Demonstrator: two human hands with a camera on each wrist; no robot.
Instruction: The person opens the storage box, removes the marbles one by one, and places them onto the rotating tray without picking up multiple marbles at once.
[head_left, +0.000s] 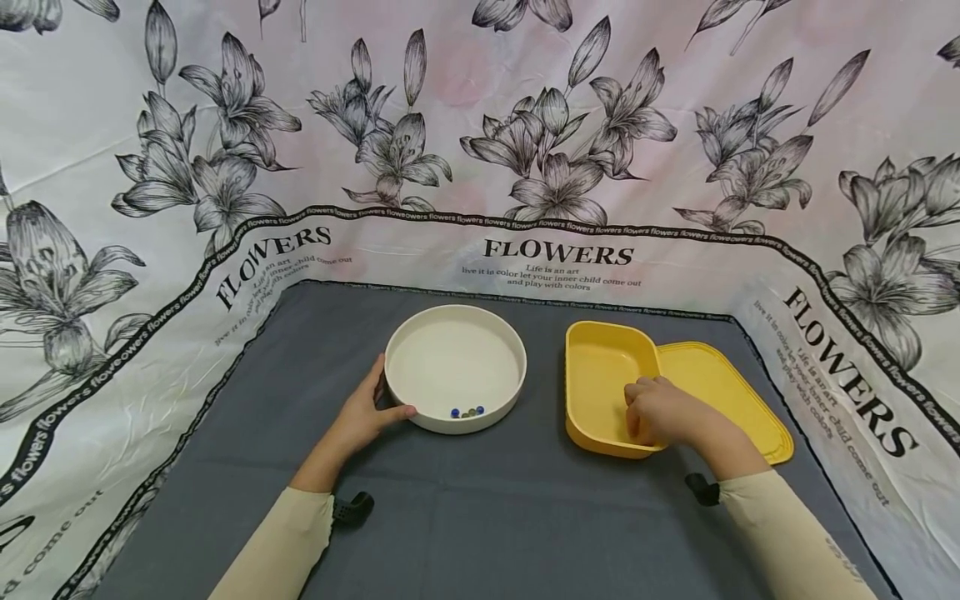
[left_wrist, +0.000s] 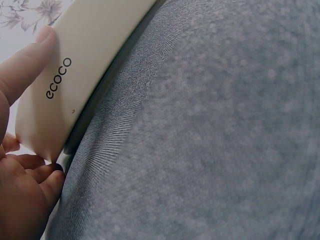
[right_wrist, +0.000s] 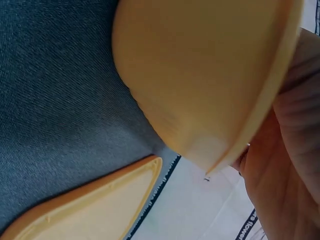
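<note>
A round cream-white tray (head_left: 456, 360) holds several small marbles (head_left: 467, 412), blue and brownish, gathered along its near inner edge. My left hand (head_left: 369, 410) grips this tray at its left side. In the left wrist view, the thumb lies against the outer wall (left_wrist: 75, 75) with the "ecoco" print, while the fingers (left_wrist: 37, 172) curl around the lower edge. My right hand (head_left: 667, 410) reaches over the right wall of a yellow rectangular box (head_left: 600, 358), fingers bent down inside it. The wall hides those fingertips in the right wrist view; I cannot tell whether they hold anything.
A flat yellow lid (head_left: 723, 392) lies partly behind the box at the right. Dark grey cloth (head_left: 450, 517) covers the work surface. White flower-printed fabric (head_left: 555, 267) rises around the back and sides.
</note>
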